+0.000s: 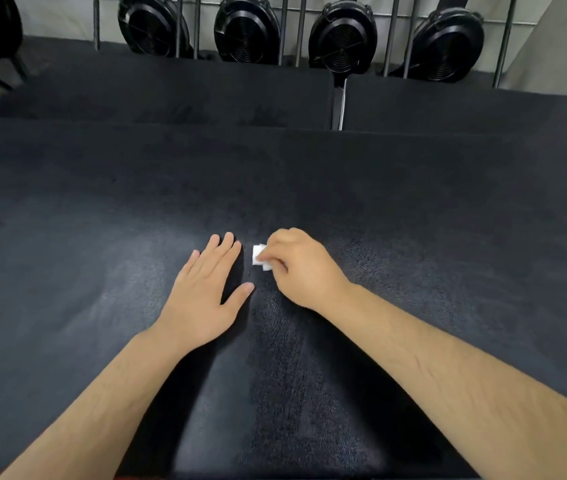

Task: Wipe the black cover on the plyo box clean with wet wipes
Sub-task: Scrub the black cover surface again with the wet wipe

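Pinching wet wipe (pixel 258 255), right hand (pixel 297 268) curled

Black cover (pixel 413 209): lying flat, textured, slightly shiny.
Wet wipe (pixel 258 255): white, folded small, touching the cover, being pinched by right hand (pixel 297 266).
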Action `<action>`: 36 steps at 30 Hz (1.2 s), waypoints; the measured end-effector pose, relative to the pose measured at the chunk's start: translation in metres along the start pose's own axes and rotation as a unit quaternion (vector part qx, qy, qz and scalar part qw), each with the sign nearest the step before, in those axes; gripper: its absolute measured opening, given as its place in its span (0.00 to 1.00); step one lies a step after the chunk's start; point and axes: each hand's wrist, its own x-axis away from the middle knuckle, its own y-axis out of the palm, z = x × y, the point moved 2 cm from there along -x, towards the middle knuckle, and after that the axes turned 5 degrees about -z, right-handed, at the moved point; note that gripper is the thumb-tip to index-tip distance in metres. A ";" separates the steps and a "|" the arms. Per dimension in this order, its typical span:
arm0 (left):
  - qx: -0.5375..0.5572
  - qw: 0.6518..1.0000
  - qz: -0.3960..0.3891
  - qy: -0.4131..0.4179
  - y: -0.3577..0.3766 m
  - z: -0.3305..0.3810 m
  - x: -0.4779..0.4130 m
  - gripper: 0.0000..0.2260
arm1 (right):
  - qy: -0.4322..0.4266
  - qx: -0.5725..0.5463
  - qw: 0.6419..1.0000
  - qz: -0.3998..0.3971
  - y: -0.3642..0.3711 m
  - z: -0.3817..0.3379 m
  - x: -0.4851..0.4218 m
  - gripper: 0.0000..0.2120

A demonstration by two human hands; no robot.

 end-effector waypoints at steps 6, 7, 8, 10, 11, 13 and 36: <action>0.010 1.000 -0.006 -0.007 -0.001 0.000 0.000 0.36 | 0.110 -0.055 0.989 0.085 -0.011 0.028 -0.032 0.12; 0.014 1.000 -0.005 -0.009 -0.001 0.001 0.001 0.36 | 0.106 -0.050 0.990 0.083 -0.006 0.023 -0.031 0.12; 0.018 1.000 -0.005 -0.013 -0.003 0.002 0.001 0.36 | 0.085 -0.041 0.993 0.068 -0.001 0.016 -0.027 0.12; 0.021 0.999 -0.009 -0.030 -0.008 0.003 -0.002 0.34 | 0.036 -0.036 0.998 0.032 0.006 0.006 -0.017 0.11; 0.023 0.999 -0.008 -0.040 -0.013 0.003 -0.006 0.33 | 0.026 -0.039 0.999 0.020 0.005 0.006 -0.016 0.11; 0.037 0.998 0.017 -0.040 -0.026 0.004 -0.018 0.30 | 0.034 -0.043 0.998 0.028 -0.001 0.015 -0.027 0.11; -0.023 0.998 -0.051 -0.042 -0.012 -0.009 -0.062 0.41 | 0.097 -0.100 0.988 0.066 -0.010 0.042 -0.069 0.12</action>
